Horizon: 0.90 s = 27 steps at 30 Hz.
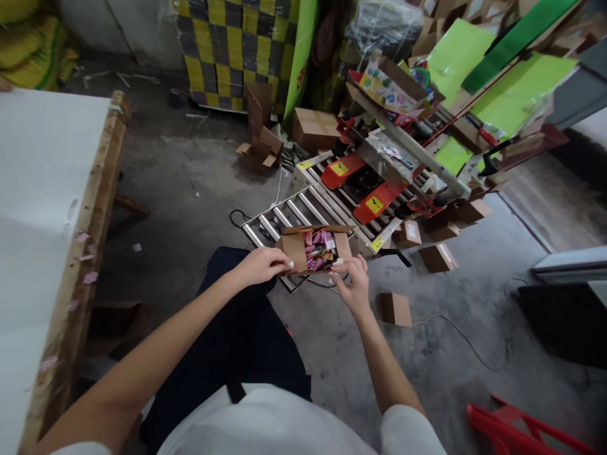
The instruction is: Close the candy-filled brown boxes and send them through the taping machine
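An open cardboard box filled with small pink and purple packets sits on the near end of the roller conveyor. Its left and right short flaps are folded in over part of the packets. My left hand is closed at the near left corner, its thumb on the left flap. At the near right corner, my right hand pinches the box's edge between thumb and fingers. Some of the fingers on both hands are hidden.
A carton sealing machine with red guides stands beyond the box. Small cartons and a cable lie on the floor at right. A white-topped wooden table is at left, and a red plastic stool at lower right.
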Motion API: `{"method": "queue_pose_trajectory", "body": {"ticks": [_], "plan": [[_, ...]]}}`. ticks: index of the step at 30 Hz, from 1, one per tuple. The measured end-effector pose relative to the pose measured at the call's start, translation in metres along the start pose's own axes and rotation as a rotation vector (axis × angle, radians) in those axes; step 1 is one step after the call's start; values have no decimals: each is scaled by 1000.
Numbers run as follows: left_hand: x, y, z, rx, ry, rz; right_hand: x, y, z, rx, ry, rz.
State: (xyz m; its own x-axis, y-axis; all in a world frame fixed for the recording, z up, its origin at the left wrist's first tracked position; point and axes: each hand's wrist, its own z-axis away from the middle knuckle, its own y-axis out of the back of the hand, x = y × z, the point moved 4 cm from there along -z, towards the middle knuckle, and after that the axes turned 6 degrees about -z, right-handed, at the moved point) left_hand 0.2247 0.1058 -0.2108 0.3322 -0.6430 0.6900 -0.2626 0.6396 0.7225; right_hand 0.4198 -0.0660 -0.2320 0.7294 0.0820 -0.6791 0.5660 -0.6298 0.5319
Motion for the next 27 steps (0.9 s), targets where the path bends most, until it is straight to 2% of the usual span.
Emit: {"method": "queue_pose_trajectory", "body": {"ticks": [5,10,13,17,20,24,27], "plan": [[9,-1,0,-48,38,-89,1,-1,2,17,-13,-6],[25,-4,1,-84,-20,-272,0,-2,2,36,-4,-31],[32,1,-6,-123,-56,-335,1,-3,2,25,-32,-44],[42,10,-34,-186,-196,-233,2,-2,1,4,-31,-70],[57,6,-65,-192,-265,-301,1,-3,-2,-18,-16,-78],[76,-13,-102,-260,-215,-537,2,-5,-10,-42,-37,-66],[76,-20,-117,-343,-163,-556,3,-8,-21,-82,-48,-68]]}}
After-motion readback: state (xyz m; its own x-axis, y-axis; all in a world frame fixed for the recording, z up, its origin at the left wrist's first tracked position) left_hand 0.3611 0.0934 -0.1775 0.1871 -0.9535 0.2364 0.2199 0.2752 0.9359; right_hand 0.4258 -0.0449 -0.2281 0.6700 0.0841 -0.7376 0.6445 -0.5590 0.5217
